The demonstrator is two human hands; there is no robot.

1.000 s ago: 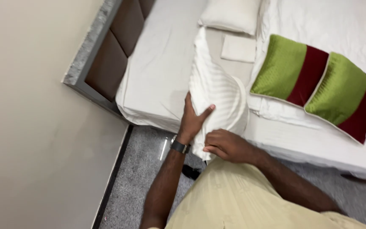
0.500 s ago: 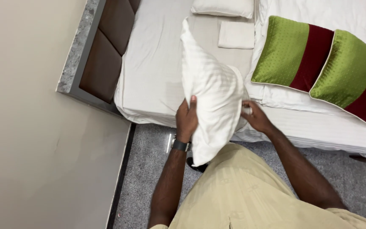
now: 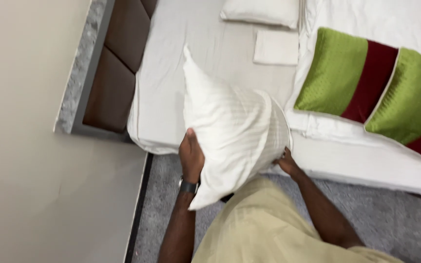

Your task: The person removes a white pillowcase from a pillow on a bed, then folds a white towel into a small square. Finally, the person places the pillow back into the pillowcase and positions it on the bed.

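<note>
A white striped pillow (image 3: 230,126) is held upright in front of me, one corner pointing up over the bed. My left hand (image 3: 191,155), with a dark wristwatch at the wrist, grips the pillow's left edge. My right hand (image 3: 286,163) clasps its right lower side and is partly hidden behind it. The pillow's lower corner hangs against my beige shirt.
A bed with a white sheet (image 3: 210,53) lies ahead, with a brown padded headboard (image 3: 118,68) at left. On it lie a white pillow (image 3: 261,10), a folded white cloth (image 3: 276,47) and two green-and-red cushions (image 3: 347,80). Grey carpet (image 3: 395,224) is underfoot; a beige wall is at left.
The pillow has been lifted off the bed's edge and turned upright. My hands have spread apart to its two sides and it now looks fuller.
</note>
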